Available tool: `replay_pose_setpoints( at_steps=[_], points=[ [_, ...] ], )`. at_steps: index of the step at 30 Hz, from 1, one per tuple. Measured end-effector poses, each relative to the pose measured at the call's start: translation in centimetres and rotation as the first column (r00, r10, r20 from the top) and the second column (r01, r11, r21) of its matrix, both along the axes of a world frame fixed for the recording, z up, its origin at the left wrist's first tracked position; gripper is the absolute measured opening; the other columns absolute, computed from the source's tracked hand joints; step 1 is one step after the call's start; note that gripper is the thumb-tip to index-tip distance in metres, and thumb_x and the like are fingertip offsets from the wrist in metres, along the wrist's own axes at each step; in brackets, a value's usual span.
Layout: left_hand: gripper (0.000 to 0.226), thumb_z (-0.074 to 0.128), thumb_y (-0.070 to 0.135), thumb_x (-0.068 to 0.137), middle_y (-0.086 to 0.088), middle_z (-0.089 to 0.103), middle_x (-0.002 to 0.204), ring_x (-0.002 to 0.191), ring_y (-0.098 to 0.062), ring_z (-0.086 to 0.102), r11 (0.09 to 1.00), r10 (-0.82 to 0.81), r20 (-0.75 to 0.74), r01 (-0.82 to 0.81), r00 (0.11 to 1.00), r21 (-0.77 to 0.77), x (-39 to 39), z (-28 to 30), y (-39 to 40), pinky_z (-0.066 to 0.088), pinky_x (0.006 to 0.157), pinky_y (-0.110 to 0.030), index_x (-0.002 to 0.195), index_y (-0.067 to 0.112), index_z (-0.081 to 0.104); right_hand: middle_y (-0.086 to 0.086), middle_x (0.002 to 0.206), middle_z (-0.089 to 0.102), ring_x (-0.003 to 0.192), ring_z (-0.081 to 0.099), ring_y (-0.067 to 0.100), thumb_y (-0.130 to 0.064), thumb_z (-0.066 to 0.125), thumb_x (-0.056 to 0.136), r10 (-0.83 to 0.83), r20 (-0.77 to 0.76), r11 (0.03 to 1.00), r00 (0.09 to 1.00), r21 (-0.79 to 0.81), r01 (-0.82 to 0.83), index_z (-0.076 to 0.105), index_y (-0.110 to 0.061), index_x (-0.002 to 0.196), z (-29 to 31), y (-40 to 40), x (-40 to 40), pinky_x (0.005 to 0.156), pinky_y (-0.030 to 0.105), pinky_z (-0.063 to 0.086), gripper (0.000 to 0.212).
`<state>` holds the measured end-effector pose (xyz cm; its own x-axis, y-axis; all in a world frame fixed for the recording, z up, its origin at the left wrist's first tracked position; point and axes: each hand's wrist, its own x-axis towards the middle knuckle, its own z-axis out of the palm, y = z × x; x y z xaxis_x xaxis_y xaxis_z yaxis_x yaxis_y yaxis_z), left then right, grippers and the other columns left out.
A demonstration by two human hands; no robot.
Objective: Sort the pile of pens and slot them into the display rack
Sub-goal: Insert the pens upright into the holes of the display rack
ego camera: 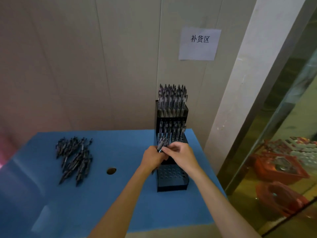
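A black stepped display rack [172,179] stands at the right of the blue table. Its top tier is full of upright pens [172,97], the middle tier holds a row of them, and the lowest tier shows open holes. My left hand [153,158] grips a small bunch of dark pens [162,143] in front of the rack's middle tier. My right hand [180,154] pinches one pen of that bunch at its lower end. A loose pile of dark pens [75,159] lies on the table at the left.
The blue table [106,200] has a round hole [111,170] near its middle and ends close to the rack on the right. A wall with a paper sign [199,43] rises behind. Red crates [281,167] sit on the floor at the right.
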<state>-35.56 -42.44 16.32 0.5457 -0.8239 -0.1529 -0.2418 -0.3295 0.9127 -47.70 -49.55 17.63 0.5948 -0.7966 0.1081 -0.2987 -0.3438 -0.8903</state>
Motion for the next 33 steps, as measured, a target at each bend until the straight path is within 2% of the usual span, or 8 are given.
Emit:
replay_pose_setpoints(
  at_steps=[6,10,14,17,21,25,29,33],
  points=[
    [0.009,0.063,0.015,0.081,-0.006,0.057,0.061,0.047,-0.017,0.05,0.999,0.022,0.043,-0.023,0.999,0.027,1.0,-0.9,-1.6,0.044,0.048,-0.029,0.082,0.006,0.061,-0.011,0.072,0.073,0.072,0.069,0.002,-0.038,0.077,0.083,-0.064,-0.031,0.998,0.997,-0.005,0.064,0.075,-0.024,0.077,-0.9,-1.4,1.8,0.074,0.026,0.057,0.015],
    [0.019,0.067,0.021,0.081,-0.008,0.06,0.068,0.055,-0.019,0.054,0.998,0.034,0.064,-0.037,0.997,0.059,1.4,-1.4,-2.8,0.05,0.054,-0.036,0.089,0.005,0.063,-0.01,0.072,0.073,0.073,0.069,0.005,-0.036,0.078,0.082,-0.147,-0.027,0.985,0.989,0.092,0.149,0.075,-0.024,0.077,-1.7,-2.4,2.8,0.074,0.031,0.059,0.013],
    [0.02,0.071,0.019,0.08,-0.006,0.057,0.069,0.055,-0.019,0.052,0.995,0.047,0.026,-0.049,0.999,0.083,1.8,-1.6,-3.3,0.047,0.053,-0.032,0.095,0.008,0.063,0.001,0.078,0.074,0.074,0.071,0.015,-0.03,0.077,0.085,-0.244,0.068,0.946,0.968,0.237,0.222,0.07,-0.015,0.084,-1.3,-4.0,3.3,0.072,0.035,0.06,0.017],
    [0.02,0.073,0.021,0.081,-0.005,0.054,0.065,0.051,-0.019,0.05,0.994,0.062,0.018,-0.063,0.998,0.093,2.4,-1.7,-3.5,0.044,0.049,-0.029,0.09,0.009,0.06,0.007,0.085,0.077,0.075,0.074,0.017,-0.021,0.074,0.089,-0.233,0.168,0.905,0.958,0.397,0.15,0.068,-0.008,0.095,-0.7,-5.4,3.6,0.069,0.03,0.059,0.016],
    [0.017,0.07,0.02,0.085,-0.008,0.05,0.061,0.049,-0.022,0.044,0.993,0.103,0.006,-0.103,0.995,0.059,3.3,-2.1,-3.4,0.041,0.048,-0.031,0.087,0.007,0.059,0.009,0.086,0.077,0.078,0.076,0.021,-0.013,0.071,0.092,-0.281,0.324,0.884,0.903,0.455,0.111,0.063,-0.002,0.103,0.0,-6.5,4.2,0.072,0.032,0.061,0.018],
    [0.023,0.067,0.019,0.087,-0.006,0.042,0.06,0.047,-0.02,0.037,0.982,0.187,-0.01,-0.186,0.982,0.04,4.3,-2.8,-3.0,0.038,0.049,-0.031,0.079,0.011,0.048,0.01,0.094,0.075,0.079,0.075,0.019,-0.012,0.068,0.094,-0.265,0.447,0.949,0.854,0.28,0.148,0.061,-0.011,0.099,0.8,-7.6,4.4,0.076,0.035,0.061,0.008],
    [0.029,0.066,0.021,0.087,-0.005,0.038,0.059,0.048,-0.02,0.033,0.978,0.21,0.0,-0.21,0.978,0.005,5.0,-2.8,-2.5,0.036,0.049,-0.031,0.074,0.013,0.04,0.001,0.09,0.074,0.08,0.073,0.01,-0.017,0.069,0.093,-0.147,0.354,0.973,0.924,-0.114,0.198,0.068,-0.008,0.105,0.6,-8.0,5.1,0.078,0.033,0.061,0.015],
    [0.032,0.065,0.02,0.086,-0.004,0.036,0.056,0.047,-0.019,0.031,0.979,0.204,0.022,-0.204,0.979,-0.02,5.5,-2.4,-2.4,0.033,0.049,-0.03,0.07,0.015,0.038,-0.001,0.087,0.074,0.08,0.071,0.007,-0.018,0.072,0.092,-0.092,0.284,0.933,0.954,-0.311,0.182,0.071,-0.007,0.106,0.5,-7.7,6.1,0.078,0.03,0.06,0.019]
  ],
)
